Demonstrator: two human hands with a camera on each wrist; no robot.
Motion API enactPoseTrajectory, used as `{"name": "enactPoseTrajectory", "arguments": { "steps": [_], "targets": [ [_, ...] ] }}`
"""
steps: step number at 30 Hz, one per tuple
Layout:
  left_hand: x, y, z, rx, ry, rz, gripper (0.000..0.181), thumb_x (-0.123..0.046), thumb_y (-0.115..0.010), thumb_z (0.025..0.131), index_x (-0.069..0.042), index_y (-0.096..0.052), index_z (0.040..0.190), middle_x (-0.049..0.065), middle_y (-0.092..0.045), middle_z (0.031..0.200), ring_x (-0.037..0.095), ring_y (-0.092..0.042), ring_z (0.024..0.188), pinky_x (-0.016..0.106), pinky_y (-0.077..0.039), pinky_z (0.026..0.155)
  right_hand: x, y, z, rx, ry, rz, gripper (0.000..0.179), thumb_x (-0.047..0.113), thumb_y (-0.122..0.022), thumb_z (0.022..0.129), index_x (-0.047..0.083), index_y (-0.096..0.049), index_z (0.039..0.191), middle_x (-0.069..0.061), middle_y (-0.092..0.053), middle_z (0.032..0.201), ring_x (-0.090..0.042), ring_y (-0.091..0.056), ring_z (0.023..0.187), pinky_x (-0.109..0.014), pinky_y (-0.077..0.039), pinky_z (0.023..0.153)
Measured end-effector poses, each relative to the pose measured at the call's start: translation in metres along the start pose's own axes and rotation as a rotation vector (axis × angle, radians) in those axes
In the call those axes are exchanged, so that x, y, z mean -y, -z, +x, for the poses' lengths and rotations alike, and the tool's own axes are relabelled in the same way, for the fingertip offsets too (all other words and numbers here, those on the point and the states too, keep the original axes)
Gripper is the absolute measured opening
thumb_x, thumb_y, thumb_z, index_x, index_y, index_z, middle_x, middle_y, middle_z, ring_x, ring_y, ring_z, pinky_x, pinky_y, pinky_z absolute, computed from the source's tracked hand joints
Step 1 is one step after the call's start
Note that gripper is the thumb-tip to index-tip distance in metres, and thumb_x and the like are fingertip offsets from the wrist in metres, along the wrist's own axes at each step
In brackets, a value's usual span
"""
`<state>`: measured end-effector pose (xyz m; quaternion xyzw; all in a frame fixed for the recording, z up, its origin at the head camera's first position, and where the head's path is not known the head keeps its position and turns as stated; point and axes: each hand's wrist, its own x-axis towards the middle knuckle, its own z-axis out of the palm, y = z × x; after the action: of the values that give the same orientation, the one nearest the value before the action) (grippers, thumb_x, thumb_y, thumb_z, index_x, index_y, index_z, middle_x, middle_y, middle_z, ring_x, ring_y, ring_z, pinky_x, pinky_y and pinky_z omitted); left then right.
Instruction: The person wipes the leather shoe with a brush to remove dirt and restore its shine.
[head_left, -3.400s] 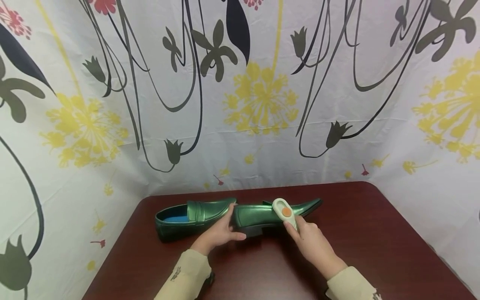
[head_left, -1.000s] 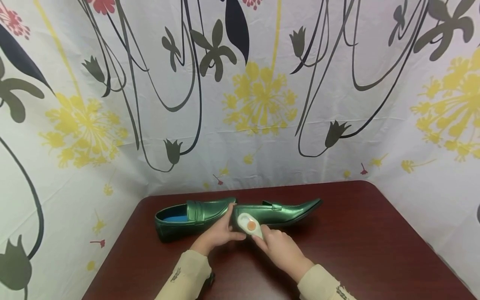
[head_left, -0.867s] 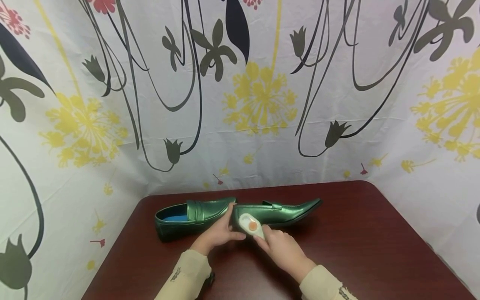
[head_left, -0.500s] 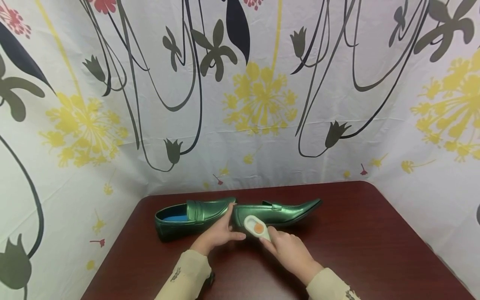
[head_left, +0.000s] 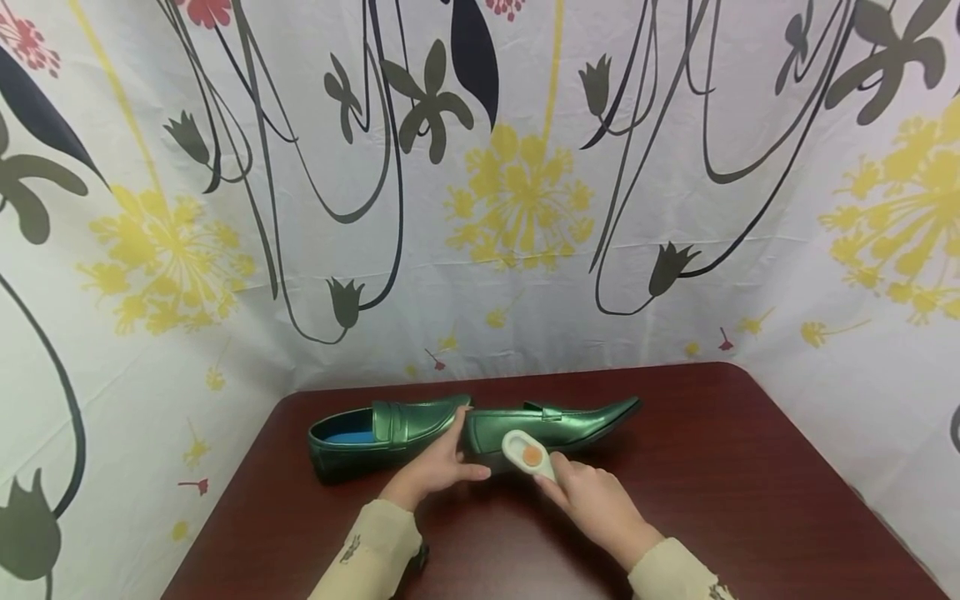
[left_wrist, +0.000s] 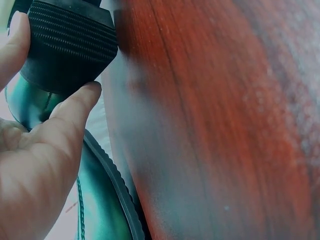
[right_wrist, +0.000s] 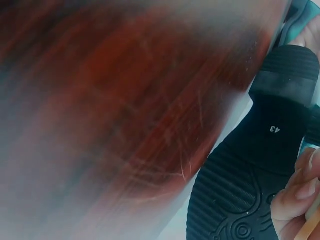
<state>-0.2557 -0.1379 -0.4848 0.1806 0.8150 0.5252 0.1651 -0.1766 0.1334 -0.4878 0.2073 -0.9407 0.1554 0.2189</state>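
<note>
Two glossy green loafers lie end to end across the table in the head view. My left hand [head_left: 435,471] grips the heel of the right-hand loafer [head_left: 555,427], thumb at the heel block [left_wrist: 72,42] and fingers behind it. This loafer is tipped so its black sole [right_wrist: 272,145], marked 43, shows in the right wrist view. My right hand [head_left: 596,504] holds a pale, oval-ended handheld tool [head_left: 517,447] with an orange spot, its end overlapping the shoe's lower edge just ahead of the heel. The tool's working side is mostly hidden.
The left-hand loafer [head_left: 352,446], blue inside, stands upright with its toe by my left hand. Both shoes are near the back of the dark red-brown table [head_left: 720,500]. A white flower-patterned curtain [head_left: 517,325] hangs behind and along both sides.
My right hand moved the tool from the front half of the shoe left to the heel, then slid back rightward a little. My left hand and both loafers stay in place.
</note>
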Motion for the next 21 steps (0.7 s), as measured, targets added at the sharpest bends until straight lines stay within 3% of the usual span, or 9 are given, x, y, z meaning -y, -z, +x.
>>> {"name": "enactPoseTrajectory", "arguments": {
  "steps": [6, 14, 21],
  "targets": [
    [0.0, 0.0, 0.0, 0.003, 0.001, -0.002, 0.119, -0.024, -0.084, 0.084, -0.015, 0.004, 0.164, 0.013, -0.001, 0.171, 0.036, -0.027, 0.152, 0.054, -0.037, 0.116, -0.004, 0.004, -0.002, 0.024, -0.026, -0.001, 0.027, 0.039, -0.07, 0.095, 0.015, -0.056, 0.097, 0.014, -0.041, 0.064, -0.003, -0.037, 0.053, -0.023, -0.033, 0.046],
    [0.001, 0.0, -0.001, 0.0, 0.029, 0.01, 0.12, -0.028, -0.085, 0.083, -0.016, 0.004, 0.164, 0.012, 0.0, 0.171, 0.036, -0.025, 0.153, 0.054, -0.037, 0.116, -0.012, 0.009, -0.006, -0.023, -0.004, -0.025, 0.028, 0.035, -0.074, 0.093, 0.014, -0.055, 0.094, 0.014, -0.039, 0.062, -0.002, -0.035, 0.052, -0.022, -0.031, 0.045],
    [0.0, 0.001, -0.001, 0.006, 0.017, 0.012, 0.12, -0.028, -0.084, 0.084, -0.015, 0.004, 0.164, 0.013, 0.001, 0.171, 0.037, -0.023, 0.154, 0.055, -0.036, 0.116, -0.018, 0.014, -0.009, -0.019, -0.026, -0.018, 0.028, 0.035, -0.072, 0.094, 0.016, -0.053, 0.09, 0.014, -0.039, 0.061, -0.001, -0.033, 0.051, -0.021, -0.03, 0.046]
  ]
}}
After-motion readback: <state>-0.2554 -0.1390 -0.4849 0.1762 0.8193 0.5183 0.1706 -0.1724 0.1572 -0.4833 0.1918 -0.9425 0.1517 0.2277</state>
